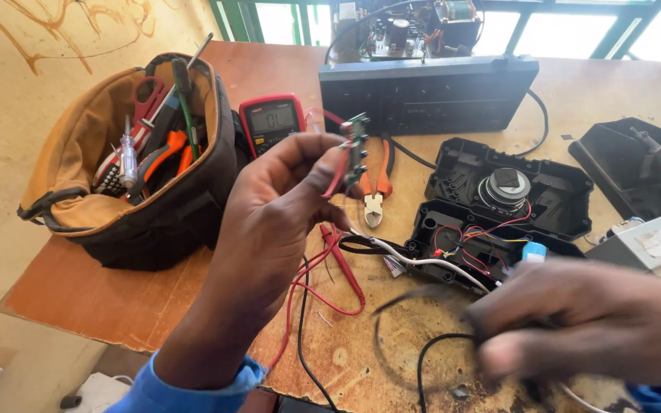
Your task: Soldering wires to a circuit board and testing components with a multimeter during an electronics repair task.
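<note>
A: Where is the little green circuit board (358, 147) sitting right now?

B: The left hand (273, 218) is holding it up above the table (116, 306), thumb and fingers pinching it at its lower end. Its long axis is running near upright, twelve to six, with a red wire trailing down toward six.

A: And the right hand (590, 321)?

B: It is lying at about four o'clock from the board, well apart, blurring over a black cable (422, 359). I cannot tell whether its fingers are spread or closing. The left is plainly nearer.

A: Containers?

B: At nine o'clock the tool bag (139, 176) is gaping open, holding pliers, screwdrivers and a tester. At three o'clock the open black casing (499, 206) is showing a speaker and coloured wires. A red multimeter (271, 118) is leaning beside the bag.
</note>
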